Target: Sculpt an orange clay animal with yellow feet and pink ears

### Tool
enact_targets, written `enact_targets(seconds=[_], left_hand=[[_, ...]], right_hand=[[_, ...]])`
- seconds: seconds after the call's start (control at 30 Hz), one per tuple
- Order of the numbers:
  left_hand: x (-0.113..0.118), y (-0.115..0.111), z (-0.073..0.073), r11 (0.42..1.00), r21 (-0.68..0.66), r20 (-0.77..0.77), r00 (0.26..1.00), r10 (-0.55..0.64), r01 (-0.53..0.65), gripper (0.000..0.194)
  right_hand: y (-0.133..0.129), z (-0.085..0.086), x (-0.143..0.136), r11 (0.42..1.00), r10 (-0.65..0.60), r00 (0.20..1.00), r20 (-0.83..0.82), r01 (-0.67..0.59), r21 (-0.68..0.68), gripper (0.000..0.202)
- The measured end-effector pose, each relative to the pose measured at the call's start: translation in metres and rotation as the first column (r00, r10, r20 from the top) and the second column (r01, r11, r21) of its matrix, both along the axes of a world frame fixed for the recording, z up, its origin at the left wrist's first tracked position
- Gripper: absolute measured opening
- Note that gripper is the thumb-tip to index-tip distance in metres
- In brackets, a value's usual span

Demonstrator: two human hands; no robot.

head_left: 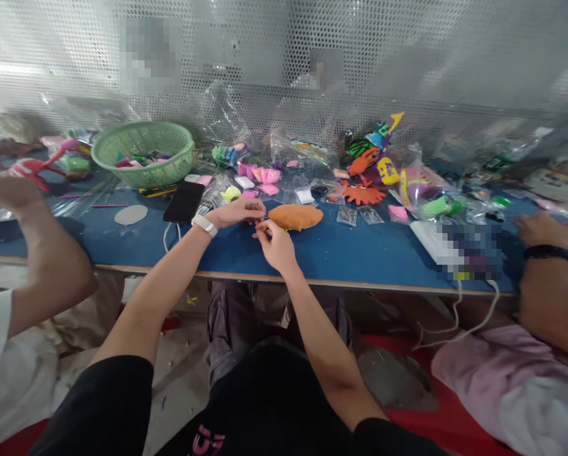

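Observation:
An elongated orange clay piece (297, 216) with a yellowish lower edge lies on the blue table in front of me. My left hand (239, 212), with a white band on its wrist, is at the piece's left end, its fingers bent and pinched together. Just below it, my right hand (277, 244) has thumb and forefinger pressed together, close to the left fingertips. Whatever is between the fingers is too small and hidden to make out. A black phone (183, 201) with a white cable lies left of my left hand.
A green basket (144, 155) of coloured pieces stands back left, beside a pale oval disc (130, 215). Pink clay lumps (267, 177), small bags and an orange crab figure (362, 192) lie behind. Co-workers' arms (50, 247) flank me; a white bag (429, 244) sits right.

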State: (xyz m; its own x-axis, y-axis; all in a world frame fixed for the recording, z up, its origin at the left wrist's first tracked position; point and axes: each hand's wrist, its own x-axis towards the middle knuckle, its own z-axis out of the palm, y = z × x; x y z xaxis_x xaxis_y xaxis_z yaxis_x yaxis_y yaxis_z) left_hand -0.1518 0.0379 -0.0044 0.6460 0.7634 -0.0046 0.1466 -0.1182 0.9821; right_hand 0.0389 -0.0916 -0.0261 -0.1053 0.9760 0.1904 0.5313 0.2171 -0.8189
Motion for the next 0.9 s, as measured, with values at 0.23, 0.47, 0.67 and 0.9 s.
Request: enact_targets(seconds=[0.23,0.47,0.67,0.9], left_hand=[[-0.0009,0.0011,0.0019,0.999,0.032,-0.052,0.998,-0.026,0.027,0.036],[-0.0034,0.0029,0.0034,0.997,0.071,-0.065,0.998,0.003,0.002,0.036],[-0.0002,0.0007,0.0034,0.999,0.024,-0.024,0.999,0.023,-0.022,0.028],[-0.0022,-0.0003,0.0073,0.998,0.056,-0.072,0.997,0.037,-0.033,0.017]], right_hand=[[0.0044,-0.0073,-0.0025,0.999,0.001,0.999,-0.044,0.001,0.042,0.016],[0.0001,-0.0013,-0.002,1.0,0.016,0.991,0.135,-0.016,-0.002,0.045],[0.0013,-0.0009,-0.0004,0.999,0.044,0.991,0.123,-0.043,-0.009,0.047],[0.005,-0.0091,0.0004,0.999,0.03,0.998,0.05,-0.029,-0.021,0.056]])
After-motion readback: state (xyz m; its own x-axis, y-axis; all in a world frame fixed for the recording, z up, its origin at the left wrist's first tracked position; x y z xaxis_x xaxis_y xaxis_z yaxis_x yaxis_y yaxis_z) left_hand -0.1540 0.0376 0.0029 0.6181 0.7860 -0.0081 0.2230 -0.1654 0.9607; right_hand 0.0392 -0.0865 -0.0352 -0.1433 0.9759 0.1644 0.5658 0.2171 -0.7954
